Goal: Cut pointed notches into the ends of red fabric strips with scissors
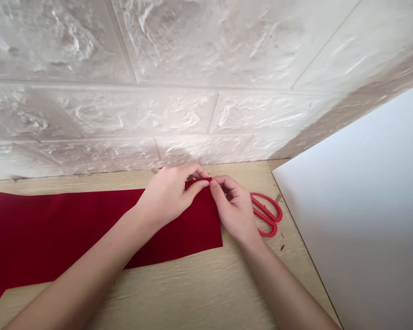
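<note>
A long strip of dark red fabric lies across the wooden table, running from the left edge of the view to its cut end near the middle. My left hand pinches the fabric's far edge between thumb and fingers, close to the upper right corner. Right beside it, my right hand grips that same corner, its fingers curled and the thumb pressed on top. The two thumb tips almost meet. Red-handled scissors rest just right of my right hand, which hides their blades.
A pale brick-patterned wall rises behind the table. On the right stands a large white panel with a slanting edge. Small red scraps lie near the scissors.
</note>
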`<state>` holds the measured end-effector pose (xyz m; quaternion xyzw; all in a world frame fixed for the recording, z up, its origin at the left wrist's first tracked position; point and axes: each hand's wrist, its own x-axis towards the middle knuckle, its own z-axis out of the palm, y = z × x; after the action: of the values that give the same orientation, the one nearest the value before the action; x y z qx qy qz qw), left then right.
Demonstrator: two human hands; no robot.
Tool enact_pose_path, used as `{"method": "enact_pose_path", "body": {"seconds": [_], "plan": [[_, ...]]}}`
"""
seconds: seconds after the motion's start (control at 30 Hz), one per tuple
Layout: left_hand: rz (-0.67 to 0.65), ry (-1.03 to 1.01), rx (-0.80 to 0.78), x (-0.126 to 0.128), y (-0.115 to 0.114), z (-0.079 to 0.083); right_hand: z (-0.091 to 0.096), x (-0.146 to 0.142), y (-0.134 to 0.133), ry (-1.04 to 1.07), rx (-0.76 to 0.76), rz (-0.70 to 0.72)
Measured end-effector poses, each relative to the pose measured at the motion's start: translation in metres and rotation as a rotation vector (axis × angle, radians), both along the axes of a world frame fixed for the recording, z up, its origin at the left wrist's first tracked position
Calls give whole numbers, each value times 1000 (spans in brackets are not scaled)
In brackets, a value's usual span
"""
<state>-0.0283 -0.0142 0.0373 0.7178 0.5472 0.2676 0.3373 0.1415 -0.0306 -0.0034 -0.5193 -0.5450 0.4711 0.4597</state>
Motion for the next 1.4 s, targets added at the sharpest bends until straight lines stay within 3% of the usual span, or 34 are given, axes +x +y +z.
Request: {"method": "enact_pose_path", "body": {"seconds": [0.27, 0.57, 0.83, 1.4], "plan": [[-13, 90, 67, 1, -4, 0, 3, 2, 1, 64, -54, -10], [-16, 49, 138, 3, -6, 1, 1, 4, 2, 165, -113, 17], [-41, -56, 120, 6, -9, 12, -2, 9, 1, 341, -173, 63], [-18, -57, 101, 8, -10, 10, 0, 9, 0, 282, -158, 104]]}}
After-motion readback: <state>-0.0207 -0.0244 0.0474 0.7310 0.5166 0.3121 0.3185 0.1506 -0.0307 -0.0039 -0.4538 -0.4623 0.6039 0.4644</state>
